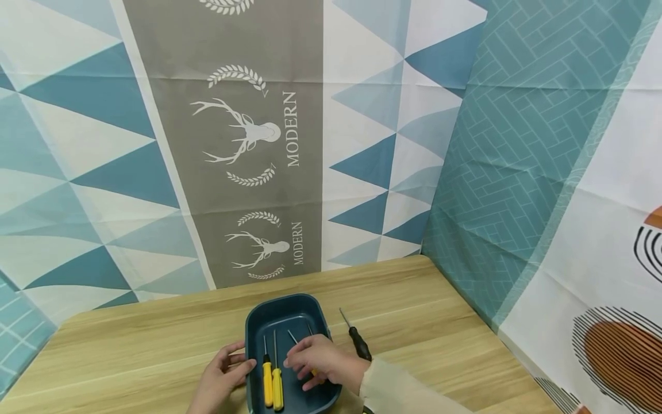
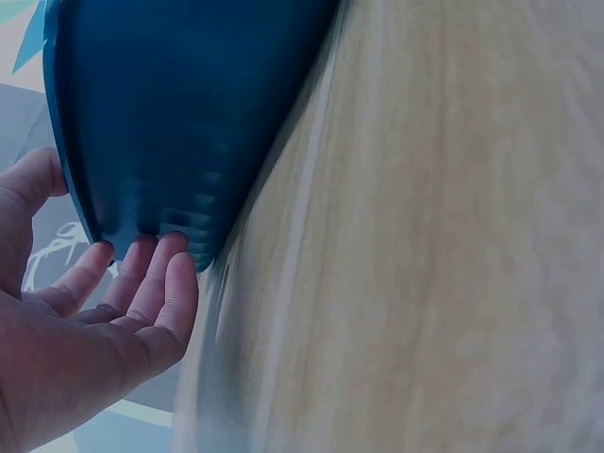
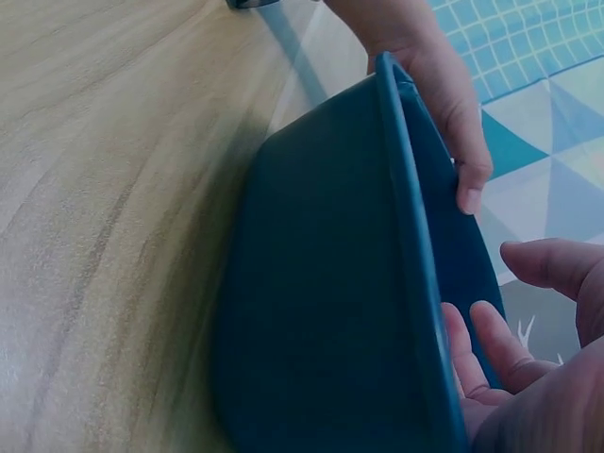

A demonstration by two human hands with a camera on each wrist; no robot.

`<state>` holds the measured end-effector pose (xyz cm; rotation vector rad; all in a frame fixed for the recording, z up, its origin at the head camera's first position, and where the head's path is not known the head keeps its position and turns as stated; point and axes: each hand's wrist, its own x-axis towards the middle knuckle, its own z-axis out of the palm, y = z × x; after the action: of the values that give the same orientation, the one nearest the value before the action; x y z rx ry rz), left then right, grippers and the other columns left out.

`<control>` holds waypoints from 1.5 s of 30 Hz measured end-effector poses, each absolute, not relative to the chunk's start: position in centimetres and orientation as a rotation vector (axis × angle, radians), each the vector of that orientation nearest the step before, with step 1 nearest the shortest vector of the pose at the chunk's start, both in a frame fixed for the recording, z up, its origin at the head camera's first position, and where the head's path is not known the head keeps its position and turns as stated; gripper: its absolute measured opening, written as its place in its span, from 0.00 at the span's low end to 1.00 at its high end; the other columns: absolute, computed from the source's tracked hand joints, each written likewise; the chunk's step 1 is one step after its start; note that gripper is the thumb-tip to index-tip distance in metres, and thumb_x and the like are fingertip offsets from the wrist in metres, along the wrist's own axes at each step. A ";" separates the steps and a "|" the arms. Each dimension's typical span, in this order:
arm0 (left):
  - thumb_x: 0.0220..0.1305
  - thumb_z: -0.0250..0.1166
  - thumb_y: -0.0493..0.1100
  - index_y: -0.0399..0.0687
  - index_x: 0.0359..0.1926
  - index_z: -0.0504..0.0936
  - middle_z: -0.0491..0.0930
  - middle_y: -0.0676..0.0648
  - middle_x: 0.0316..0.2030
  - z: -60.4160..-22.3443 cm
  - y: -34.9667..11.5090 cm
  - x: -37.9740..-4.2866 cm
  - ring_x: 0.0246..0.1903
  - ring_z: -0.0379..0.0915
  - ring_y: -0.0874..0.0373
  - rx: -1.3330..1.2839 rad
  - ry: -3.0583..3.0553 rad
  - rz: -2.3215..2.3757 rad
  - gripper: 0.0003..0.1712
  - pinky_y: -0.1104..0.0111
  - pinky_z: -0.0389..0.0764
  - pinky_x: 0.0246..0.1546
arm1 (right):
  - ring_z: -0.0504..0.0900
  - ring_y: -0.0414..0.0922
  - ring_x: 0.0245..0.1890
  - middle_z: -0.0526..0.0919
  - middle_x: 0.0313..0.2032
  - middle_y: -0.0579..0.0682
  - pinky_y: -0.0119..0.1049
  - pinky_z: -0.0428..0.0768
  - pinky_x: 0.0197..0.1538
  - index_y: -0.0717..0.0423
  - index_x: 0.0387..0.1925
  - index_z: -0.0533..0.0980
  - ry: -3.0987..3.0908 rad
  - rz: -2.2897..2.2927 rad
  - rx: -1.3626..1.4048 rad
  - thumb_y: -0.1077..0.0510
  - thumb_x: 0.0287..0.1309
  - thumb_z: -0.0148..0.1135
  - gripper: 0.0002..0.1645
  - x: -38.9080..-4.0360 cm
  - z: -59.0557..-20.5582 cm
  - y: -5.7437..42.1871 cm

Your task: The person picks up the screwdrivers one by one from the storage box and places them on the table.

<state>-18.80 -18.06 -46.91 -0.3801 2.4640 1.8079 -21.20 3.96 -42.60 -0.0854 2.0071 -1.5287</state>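
Observation:
A dark blue tray [image 1: 287,313] stands on the wooden table. My left hand [image 1: 222,371] holds its left side, thumb over the rim and fingertips against the outer wall; in the left wrist view these fingers [image 2: 179,293] touch that wall. Inside lie a yellow-and-black screwdriver [image 1: 267,382] and a yellow screwdriver [image 1: 277,391], side by side. Over the tray's right part hovers my right hand [image 1: 323,362], fingers loosely bent. The right wrist view shows its thumb [image 3: 547,264] apart from the fingers, nothing between them. Beneath it, thin shafts and a bit of yellow handle show; the rest is hidden.
A black-handled screwdriver [image 1: 358,343] lies on the table [image 1: 408,310] just right of the tray. Part of a dark object [image 1: 367,409] shows below the right sleeve. Patterned cloth [image 1: 258,115] hangs behind the table and along its right side.

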 end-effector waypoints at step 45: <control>0.57 0.67 0.48 0.37 0.63 0.64 0.77 0.37 0.47 -47.4 -18.2 -19.0 0.39 0.78 0.55 -0.369 2.419 1.876 0.37 0.61 0.83 0.37 | 0.78 0.42 0.28 0.81 0.32 0.51 0.31 0.82 0.26 0.53 0.37 0.78 1.961 -1.490 -0.034 0.56 0.53 0.65 0.10 -21.3 -44.3 2.0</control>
<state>-19.00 -18.25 -47.44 -0.3688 2.4188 1.8762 -21.34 2.03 -44.25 -0.0342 1.9612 -1.4896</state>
